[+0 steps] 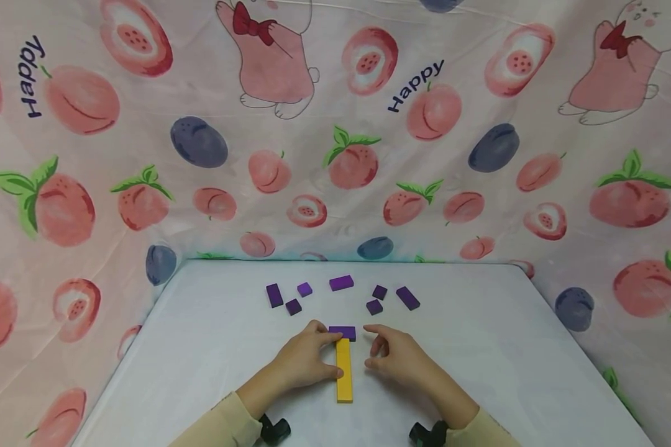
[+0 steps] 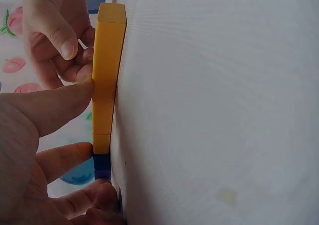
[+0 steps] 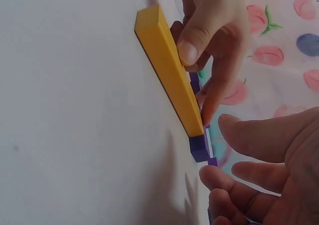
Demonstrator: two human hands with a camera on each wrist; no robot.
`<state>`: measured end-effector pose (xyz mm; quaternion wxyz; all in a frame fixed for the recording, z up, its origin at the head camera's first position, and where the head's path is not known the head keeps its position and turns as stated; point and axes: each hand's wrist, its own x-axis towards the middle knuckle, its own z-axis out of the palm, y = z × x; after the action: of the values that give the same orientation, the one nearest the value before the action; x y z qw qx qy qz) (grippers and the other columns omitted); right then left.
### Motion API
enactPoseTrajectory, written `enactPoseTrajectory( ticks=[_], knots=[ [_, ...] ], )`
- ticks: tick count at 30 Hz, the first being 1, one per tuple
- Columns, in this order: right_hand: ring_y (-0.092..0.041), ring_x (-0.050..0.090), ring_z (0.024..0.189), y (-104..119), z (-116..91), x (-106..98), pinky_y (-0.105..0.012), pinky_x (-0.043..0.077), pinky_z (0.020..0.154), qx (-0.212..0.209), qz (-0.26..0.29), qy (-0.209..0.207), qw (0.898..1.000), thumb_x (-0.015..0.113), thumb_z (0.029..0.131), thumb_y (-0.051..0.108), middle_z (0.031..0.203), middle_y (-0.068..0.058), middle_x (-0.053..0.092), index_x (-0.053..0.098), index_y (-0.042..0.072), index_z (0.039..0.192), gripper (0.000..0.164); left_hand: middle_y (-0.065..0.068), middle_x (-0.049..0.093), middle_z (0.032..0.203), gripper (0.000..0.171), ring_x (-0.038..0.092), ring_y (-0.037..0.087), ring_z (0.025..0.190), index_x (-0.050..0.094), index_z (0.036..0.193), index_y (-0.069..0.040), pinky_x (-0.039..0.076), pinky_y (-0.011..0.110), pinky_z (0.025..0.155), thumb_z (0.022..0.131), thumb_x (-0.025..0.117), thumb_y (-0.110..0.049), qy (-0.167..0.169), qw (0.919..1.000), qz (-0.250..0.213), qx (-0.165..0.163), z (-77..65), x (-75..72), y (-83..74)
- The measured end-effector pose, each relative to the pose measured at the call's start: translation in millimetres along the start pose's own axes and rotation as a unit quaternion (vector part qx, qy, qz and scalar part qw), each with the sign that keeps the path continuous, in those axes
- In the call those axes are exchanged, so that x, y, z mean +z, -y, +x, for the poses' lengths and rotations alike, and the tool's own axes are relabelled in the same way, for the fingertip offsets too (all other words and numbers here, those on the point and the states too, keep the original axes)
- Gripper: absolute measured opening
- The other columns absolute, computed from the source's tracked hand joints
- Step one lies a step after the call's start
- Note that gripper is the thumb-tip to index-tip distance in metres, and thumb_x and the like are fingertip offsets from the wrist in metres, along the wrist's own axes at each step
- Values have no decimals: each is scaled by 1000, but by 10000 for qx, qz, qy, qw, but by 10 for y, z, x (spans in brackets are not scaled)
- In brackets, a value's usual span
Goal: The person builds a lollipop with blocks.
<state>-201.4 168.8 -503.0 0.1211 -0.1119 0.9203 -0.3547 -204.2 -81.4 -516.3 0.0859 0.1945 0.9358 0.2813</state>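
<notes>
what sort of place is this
Probably an indoor tabletop play or filming corner: a white table, a fruit-print backdrop hanging behind it, and small purple and yellow blocks laid out. The room beyond is hidden.

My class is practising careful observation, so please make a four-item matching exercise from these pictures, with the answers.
Column one:
1. Left hand
2. Right hand
3. Yellow strip
4. Fruit-print cloth

Column two:
A. Lies lengthwise between the hands
B. Hangs beyond the far edge of the white table
C. Touches something yellow
D. Empty, touching no block

Right pairs: 1-C, 2-D, 3-A, 4-B
</notes>
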Motion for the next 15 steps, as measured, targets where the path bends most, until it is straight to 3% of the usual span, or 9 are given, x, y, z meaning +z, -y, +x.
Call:
enactPoseTrajectory(
  ticks=[15],
  knots=[
    [-16,57,88,-126,163,-38,-25,54,77,355,81,-490,9981,88,88,15,94,6,66,63,20,149,66,4,60,137,75,64,21,112,68,147,-28,58,48,101,80,92,-51,86,9999,-27,-112,-7,-11,-15]
  ],
)
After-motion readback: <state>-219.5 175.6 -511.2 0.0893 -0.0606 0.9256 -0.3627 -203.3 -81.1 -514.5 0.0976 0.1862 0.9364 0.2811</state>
